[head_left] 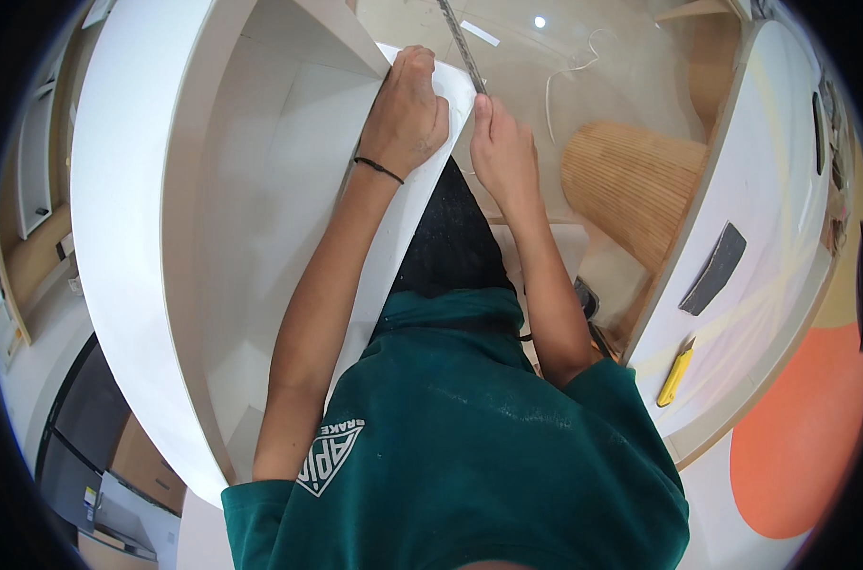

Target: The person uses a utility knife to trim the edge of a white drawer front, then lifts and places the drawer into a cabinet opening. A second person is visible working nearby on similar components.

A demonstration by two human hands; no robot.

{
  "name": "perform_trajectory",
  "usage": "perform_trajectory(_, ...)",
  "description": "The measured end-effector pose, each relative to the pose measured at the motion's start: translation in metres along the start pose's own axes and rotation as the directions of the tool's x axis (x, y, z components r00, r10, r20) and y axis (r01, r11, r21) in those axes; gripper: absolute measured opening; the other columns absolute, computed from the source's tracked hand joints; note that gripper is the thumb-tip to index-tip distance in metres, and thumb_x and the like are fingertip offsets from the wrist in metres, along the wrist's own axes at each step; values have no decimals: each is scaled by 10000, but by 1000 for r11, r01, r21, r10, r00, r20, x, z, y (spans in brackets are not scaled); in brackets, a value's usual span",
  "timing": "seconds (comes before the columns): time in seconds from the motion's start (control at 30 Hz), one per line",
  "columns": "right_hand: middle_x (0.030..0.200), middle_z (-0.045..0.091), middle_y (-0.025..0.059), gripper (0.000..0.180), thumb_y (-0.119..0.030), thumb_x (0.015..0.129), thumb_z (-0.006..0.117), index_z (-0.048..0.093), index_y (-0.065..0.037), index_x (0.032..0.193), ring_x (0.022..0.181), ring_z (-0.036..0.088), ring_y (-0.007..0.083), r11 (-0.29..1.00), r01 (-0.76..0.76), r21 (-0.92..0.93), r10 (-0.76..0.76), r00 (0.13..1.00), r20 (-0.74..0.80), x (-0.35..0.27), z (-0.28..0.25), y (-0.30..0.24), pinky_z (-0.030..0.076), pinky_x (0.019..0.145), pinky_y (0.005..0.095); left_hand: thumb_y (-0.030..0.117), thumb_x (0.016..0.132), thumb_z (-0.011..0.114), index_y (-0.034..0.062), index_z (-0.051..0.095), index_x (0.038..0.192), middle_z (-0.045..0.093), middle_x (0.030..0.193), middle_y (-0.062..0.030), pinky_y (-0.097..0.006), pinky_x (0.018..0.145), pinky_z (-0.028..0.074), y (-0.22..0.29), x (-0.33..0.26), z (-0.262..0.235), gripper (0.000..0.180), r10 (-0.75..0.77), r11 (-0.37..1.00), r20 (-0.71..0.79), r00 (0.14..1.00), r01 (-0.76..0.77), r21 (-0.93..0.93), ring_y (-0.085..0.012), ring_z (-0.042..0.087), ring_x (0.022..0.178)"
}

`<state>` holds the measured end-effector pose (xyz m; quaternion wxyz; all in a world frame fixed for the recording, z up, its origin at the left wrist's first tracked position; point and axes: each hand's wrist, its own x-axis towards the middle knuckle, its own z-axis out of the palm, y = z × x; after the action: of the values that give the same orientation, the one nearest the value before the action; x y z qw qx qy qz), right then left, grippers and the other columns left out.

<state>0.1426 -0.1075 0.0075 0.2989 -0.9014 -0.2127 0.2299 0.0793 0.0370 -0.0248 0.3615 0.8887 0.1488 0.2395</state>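
My left hand (407,112), a dark band at its wrist, is closed over the edge of a white panel (463,87). The panel slants down toward my lap, between my left forearm and my dark trousers. Just right of the panel's far corner, my right hand (504,152) grips the near end of a long, narrow grey metal strip (462,43), perhaps a file. It points up and away past the top of the view. My right thumb lies along its end, and the strip's side is close to the panel's corner; contact is unclear.
On the left stands a large white curved cabinet (132,218) with a deep recess. On the right, a white tabletop (764,190) on a ribbed wooden base (631,185) carries a yellow utility knife (676,375) and a dark grey flat piece (714,269). A white cord (550,90) lies on the floor.
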Motion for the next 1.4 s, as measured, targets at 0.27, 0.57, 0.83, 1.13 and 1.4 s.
perform_trajectory(0.27,752,620,327,432,-368,1079,413,589,1,938,783,612,555,999,-26,-37,29,997,73,-60,2,10,465,709,623,-72,806,539,-51,429,1168,555,1199,-285,-489,1016,461,1,-2,0,379,-74,994,4,997,74,-79,-463,544,1149)
perform_trajectory(0.57,751,629,313,414,-371,1076,417,601,-22,951,779,623,543,997,-26,-76,27,999,18,-22,0,10,472,716,625,-114,802,496,-36,421,1236,546,1286,-276,-489,1054,456,-5,-2,3,447,-29,999,-62,998,26,-47,-462,546,1194)
perform_trajectory(0.83,773,637,323,439,-384,1082,393,605,-13,981,821,630,553,977,-114,-177,129,989,75,-37,-2,1,480,744,630,-59,850,563,9,482,1161,611,1203,-207,-450,961,530,-1,-9,2,329,121,968,-187,975,-74,239,-383,607,1142)
perform_trajectory(1.13,812,654,327,446,-389,1082,391,618,-15,995,847,633,557,960,-195,-199,225,964,143,-43,-9,-12,489,763,626,14,883,574,15,568,1058,650,1132,-148,-428,923,542,1,-12,-4,175,52,959,-130,990,-13,285,-342,630,1083)
perform_trajectory(1.4,800,655,314,328,-290,1067,424,560,8,1087,824,640,542,1000,-18,-3,18,1000,24,-6,-1,-3,489,767,589,59,818,652,43,591,1062,594,1119,-132,-447,925,482,6,-23,-14,252,65,927,-92,994,-26,374,-330,574,1079)
